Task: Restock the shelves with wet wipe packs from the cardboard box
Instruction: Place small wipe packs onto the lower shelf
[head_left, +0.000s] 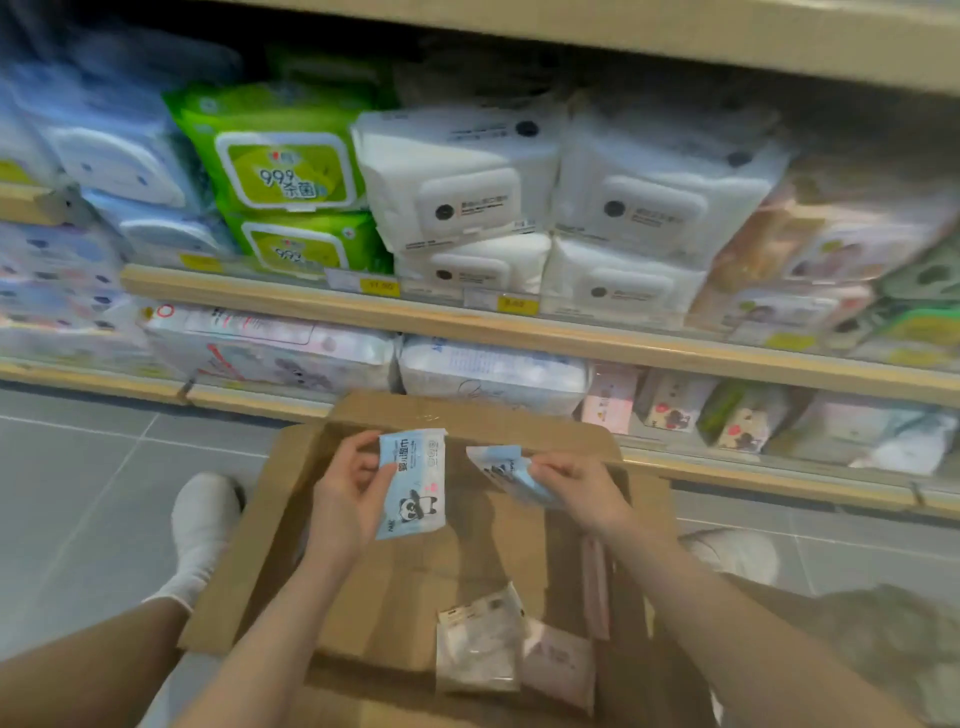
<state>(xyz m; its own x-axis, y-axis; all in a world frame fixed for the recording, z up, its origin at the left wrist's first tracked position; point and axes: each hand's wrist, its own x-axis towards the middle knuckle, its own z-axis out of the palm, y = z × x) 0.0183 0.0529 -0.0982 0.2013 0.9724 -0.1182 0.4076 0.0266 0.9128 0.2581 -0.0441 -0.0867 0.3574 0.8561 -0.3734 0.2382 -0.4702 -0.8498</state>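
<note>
Wet wipe packs are in both hands in the head view. The left hand (349, 492) is gripping a small light-blue soft pack with a panda picture (413, 483); the fingers are curling around its left edge and the pack is standing upright over the open brown cardboard box (291, 519). The right hand (576, 486) is pinching a second light-blue soft pack (506, 475), which is tilting and is blurred, so its print is not readable. The two packs are near each other but apart.

Inside the box, near the bottom of the view, a small whitish flat pack (480, 647) is lying, and a pale pink flat pack (558, 665) is lying just beside it on the right.

Behind the box, the pale wooden shelves (519, 325) are carrying larger goods: green lidded wipe packs (283, 171) on the middle shelf, and white lidded wipe packs (561, 208) to their right. A foot in a white shoe (205, 519) is resting on the grey tiled floor (78, 467) to the left of the box.
</note>
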